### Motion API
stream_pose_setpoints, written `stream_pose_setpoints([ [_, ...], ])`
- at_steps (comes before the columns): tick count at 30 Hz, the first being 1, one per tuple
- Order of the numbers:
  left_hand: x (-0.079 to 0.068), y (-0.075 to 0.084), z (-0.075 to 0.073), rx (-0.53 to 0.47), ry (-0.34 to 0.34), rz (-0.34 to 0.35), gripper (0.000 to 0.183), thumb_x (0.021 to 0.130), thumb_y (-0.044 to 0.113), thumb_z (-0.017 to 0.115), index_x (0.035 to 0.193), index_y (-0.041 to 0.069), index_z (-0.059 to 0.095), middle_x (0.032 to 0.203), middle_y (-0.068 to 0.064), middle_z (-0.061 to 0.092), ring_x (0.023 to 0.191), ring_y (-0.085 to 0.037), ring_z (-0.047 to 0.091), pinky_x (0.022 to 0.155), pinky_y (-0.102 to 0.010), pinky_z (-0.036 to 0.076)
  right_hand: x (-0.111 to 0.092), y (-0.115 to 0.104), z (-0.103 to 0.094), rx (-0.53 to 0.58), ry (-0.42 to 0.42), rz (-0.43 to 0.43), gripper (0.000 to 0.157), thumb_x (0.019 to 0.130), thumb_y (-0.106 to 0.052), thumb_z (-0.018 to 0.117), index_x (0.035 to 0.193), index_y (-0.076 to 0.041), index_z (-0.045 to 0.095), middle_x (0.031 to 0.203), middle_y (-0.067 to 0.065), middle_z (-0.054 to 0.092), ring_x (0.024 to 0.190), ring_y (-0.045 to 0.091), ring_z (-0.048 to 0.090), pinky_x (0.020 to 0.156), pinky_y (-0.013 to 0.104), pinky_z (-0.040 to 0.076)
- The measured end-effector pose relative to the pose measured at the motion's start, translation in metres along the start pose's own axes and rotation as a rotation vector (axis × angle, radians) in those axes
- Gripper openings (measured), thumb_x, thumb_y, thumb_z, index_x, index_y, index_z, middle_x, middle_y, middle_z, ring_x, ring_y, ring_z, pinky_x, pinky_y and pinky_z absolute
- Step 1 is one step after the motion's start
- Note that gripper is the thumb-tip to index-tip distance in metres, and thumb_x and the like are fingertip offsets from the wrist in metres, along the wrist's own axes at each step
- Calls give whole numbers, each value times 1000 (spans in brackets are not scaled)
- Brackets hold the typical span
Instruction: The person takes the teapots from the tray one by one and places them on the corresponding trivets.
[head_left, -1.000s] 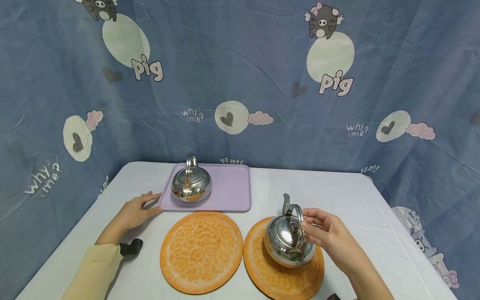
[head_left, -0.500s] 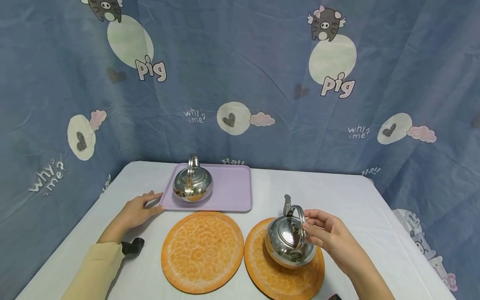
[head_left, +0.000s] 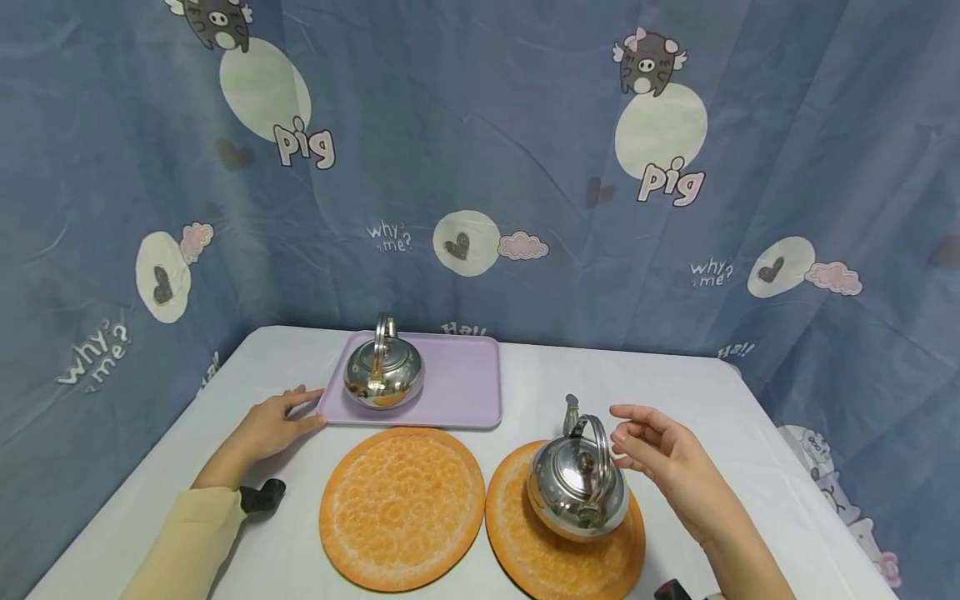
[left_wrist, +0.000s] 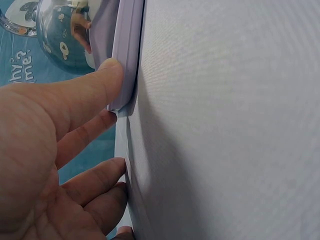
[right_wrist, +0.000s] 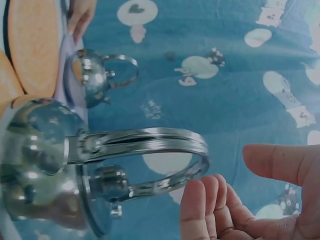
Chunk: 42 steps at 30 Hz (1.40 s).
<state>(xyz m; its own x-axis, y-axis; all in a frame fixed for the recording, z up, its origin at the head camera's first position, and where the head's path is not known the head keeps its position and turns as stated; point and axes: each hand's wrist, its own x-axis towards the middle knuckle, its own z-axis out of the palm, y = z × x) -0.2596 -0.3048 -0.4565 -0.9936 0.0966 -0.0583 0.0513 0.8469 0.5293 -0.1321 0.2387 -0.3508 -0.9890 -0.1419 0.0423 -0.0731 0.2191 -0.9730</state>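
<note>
A shiny steel kettle (head_left: 577,487) stands on the right-hand round orange mat (head_left: 517,542), its handle upright. My right hand (head_left: 660,462) is just right of that handle, thumb and fingers apart with nothing between them; in the right wrist view, the fingertips (right_wrist: 192,197) overlap the handle's top end. At the back left, a second steel kettle (head_left: 384,372) sits on the left part of a lilac tray (head_left: 465,383). My left hand (head_left: 273,425) touches the tray's front left corner with extended thumb and index finger; its other fingers lie beside the corner in the left wrist view.
Another round orange mat (head_left: 402,508) lies in front of the tray, beside the first mat. A white cloth (head_left: 675,392) covers the table. Behind it and along the sides hangs a blue curtain (head_left: 525,167) with pig prints. A black strap piece (head_left: 262,496) sits at my left wrist.
My right hand has let go of the front kettle's handle and moved slightly right and up, its fingers spreading. That kettle stays on its mat; my left hand stays at the tray.
</note>
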Motion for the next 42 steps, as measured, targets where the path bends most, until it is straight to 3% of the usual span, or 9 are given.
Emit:
stream_pose_setpoints([
  [11,2,-2,0,2,0,5,73,100,42,74,156,-1,51,164,-41,31,152,-65,30,122,-80,26,4,-22,5,-37,28,-108,42,109,-13,62,145,6,54,108,0,67,97,12,66,85,24,61],
  [21,-6,-9,-5,21,3,3,72,101,41,74,154,-3,52,162,-43,33,151,-66,30,119,-84,24,18,-65,33,2,-66,-199,41,109,-15,62,145,5,55,109,4,66,99,15,69,90,28,63],
  [35,-4,-6,-2,20,8,23,70,101,39,74,153,-3,53,161,-43,33,151,-67,30,120,-83,25,52,-80,83,61,-167,-183,41,107,-9,62,146,4,56,108,2,65,105,15,69,99,27,61],
  [42,-2,1,-3,3,5,21,71,101,38,74,154,-3,52,163,-42,32,152,-65,30,122,-80,26,68,-79,106,56,-178,-149,41,107,-12,62,146,-1,57,113,5,66,109,19,70,104,34,60],
])
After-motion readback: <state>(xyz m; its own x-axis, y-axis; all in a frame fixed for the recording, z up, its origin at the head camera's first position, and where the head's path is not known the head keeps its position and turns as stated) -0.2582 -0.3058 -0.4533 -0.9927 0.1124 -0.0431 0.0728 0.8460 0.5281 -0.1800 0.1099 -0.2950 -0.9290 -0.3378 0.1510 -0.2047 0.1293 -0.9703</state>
